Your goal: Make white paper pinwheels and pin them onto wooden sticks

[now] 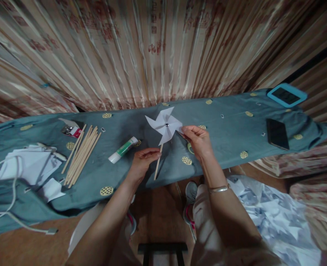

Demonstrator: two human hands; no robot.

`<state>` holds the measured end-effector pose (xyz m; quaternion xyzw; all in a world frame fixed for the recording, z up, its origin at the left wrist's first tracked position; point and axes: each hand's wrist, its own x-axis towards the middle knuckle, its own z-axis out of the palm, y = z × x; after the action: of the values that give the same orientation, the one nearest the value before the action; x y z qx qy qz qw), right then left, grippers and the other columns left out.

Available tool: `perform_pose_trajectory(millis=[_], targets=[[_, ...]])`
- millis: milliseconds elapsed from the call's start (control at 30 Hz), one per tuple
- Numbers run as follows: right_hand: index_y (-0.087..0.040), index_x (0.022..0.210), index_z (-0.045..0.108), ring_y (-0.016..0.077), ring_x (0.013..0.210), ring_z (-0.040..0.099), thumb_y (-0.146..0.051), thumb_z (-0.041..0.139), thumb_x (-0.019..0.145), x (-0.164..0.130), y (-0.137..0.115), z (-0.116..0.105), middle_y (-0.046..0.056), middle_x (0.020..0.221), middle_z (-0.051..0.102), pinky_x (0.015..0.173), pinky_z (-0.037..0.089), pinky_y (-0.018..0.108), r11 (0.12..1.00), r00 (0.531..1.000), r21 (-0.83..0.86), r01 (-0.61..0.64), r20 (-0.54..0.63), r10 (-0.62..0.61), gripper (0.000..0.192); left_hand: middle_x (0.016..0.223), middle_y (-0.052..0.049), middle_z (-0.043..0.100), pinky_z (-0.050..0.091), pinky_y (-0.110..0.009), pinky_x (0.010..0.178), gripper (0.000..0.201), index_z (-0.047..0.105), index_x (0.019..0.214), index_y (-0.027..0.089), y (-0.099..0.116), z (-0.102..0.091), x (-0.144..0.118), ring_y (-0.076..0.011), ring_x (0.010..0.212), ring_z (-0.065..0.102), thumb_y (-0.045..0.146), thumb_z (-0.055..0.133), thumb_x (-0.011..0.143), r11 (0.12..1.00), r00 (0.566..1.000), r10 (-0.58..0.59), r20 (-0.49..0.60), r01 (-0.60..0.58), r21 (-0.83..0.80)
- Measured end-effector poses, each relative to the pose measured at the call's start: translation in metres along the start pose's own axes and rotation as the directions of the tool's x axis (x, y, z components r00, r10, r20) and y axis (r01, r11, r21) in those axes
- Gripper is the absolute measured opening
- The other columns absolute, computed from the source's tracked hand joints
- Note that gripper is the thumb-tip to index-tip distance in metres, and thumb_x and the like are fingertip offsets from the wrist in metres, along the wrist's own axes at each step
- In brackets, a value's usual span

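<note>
The left hand (pixel 142 160) is pinching the assembled white paper pinwheel's (pixel 164 125) wooden stick (pixel 158 162); the right hand's (pixel 196 142) grip is closing on a blade at 3 o'clock; spare sticks (pixel 81 153) are lying at 9 o'clock on the tabletop (pixel 221 125).

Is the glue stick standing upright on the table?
No, the glue stick lies on its side on the blue cloth, left of the paper pinwheel.

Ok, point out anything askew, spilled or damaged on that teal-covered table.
Nothing is damaged or spilled. The white paper pinwheel on its wooden stick looks intact, held by the left hand and right hand. Only the white paper scraps lie untidily heaped.
</note>
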<state>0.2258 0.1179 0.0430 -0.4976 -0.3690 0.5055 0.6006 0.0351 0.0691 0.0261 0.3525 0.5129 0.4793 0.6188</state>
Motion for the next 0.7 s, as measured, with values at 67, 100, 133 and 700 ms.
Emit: perform_pose_trajectory(millis=[67,100,133,700], targets=[[-0.023,0.061,0.073,0.0087,0.055,0.050,-0.038,0.086,0.052,-0.001,0.001,0.002,-0.004,0.058,0.064,0.058,0.041,0.024,1.000,1.000,-0.004,-0.008,0.000,0.008,0.022,0.068,-0.002,0.072,0.048,-0.025,0.071,0.024,0.077,0.069,0.018,0.000,0.000,0.001,-0.0127,0.066,0.061,0.029,0.086,0.049,1.000,1.000,0.003,-0.014,-0.003,-0.005],[-0.022,0.061,0.073,0.0087,0.055,0.049,-0.038,0.086,0.051,-0.001,0.001,0.003,-0.004,0.057,0.063,0.057,0.040,0.024,1.000,1.000,-0.004,-0.014,0.003,0.014,0.023,0.068,-0.002,0.072,0.048,-0.025,0.071,0.024,0.077,0.068,0.018,0.000,0.000,0.001,-0.0125,0.065,0.060,0.029,0.086,0.049,1.000,1.000,0.004,-0.020,-0.004,-0.009],[-0.022,0.061,0.072,0.0088,0.055,0.049,-0.039,0.087,0.051,-0.002,0.001,0.004,-0.004,0.057,0.063,0.056,0.040,0.024,1.000,1.000,-0.004,-0.022,0.011,0.022,0.024,0.067,-0.002,0.071,0.048,-0.025,0.070,0.024,0.077,0.068,0.018,0.000,-0.001,0.001,-0.0123,0.065,0.060,0.029,0.086,0.049,1.000,1.000,0.004,-0.024,-0.005,-0.015],[-0.022,0.057,0.072,0.0095,0.057,0.051,-0.044,0.090,0.044,-0.015,0.006,0.021,-0.004,0.058,0.064,0.059,0.040,0.025,0.987,0.982,0.058,-0.148,0.130,0.139,0.031,0.070,-0.003,0.073,0.050,-0.028,0.071,0.028,0.077,0.071,0.017,-0.007,-0.002,0.007,-0.0145,0.066,0.063,0.032,0.087,0.050,0.998,0.994,0.057,-0.089,-0.059,-0.023]])
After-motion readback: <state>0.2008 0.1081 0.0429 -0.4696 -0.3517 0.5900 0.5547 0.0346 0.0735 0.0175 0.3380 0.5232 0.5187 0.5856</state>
